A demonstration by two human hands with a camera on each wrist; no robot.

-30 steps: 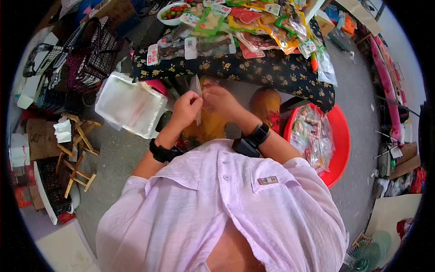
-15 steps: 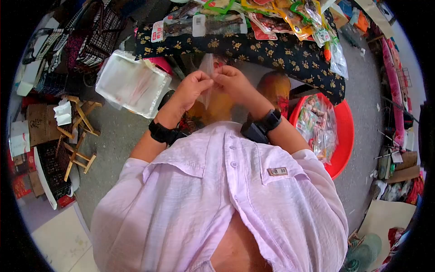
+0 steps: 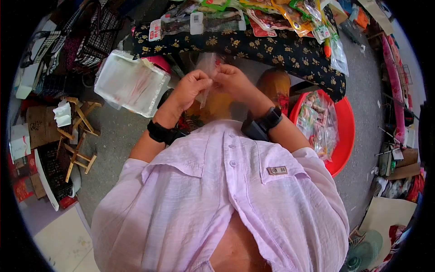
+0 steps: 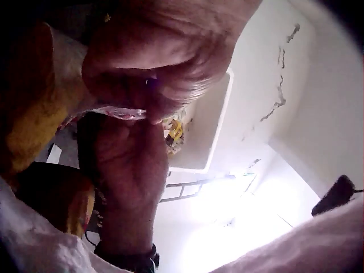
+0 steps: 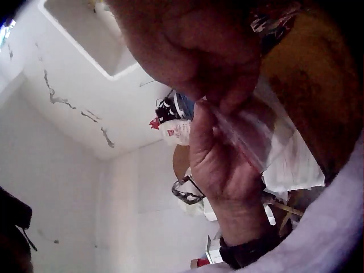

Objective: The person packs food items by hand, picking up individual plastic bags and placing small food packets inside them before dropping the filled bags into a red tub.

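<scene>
A thin clear plastic bag (image 3: 208,62) hangs between the two hands, above the knees in patterned yellow trousers. My left hand (image 3: 192,88) pinches its edge between thumb and curled fingers. Close beside it, the right hand (image 3: 236,86) pinches the same bag, so that the fingertips of both nearly meet. From the left wrist view, a shiny fold of the bag (image 4: 122,112) runs between the hands. The right wrist view shows the film of the bag (image 5: 267,133) spreading down past the left palm.
A table with a dark flowered cloth (image 3: 272,52) stands ahead, covered with packaged foods (image 3: 217,22). To the right is a red basin (image 3: 346,136) holding plastic packets. On the left lie a stack of clear plastic sheets or bags (image 3: 131,81) and a small wooden folding stand (image 3: 79,136).
The head view has shifted, with less of the table top showing. The right hand, blurred a second ago, is now steady, and both hands' fingertips have come together on the bag.
</scene>
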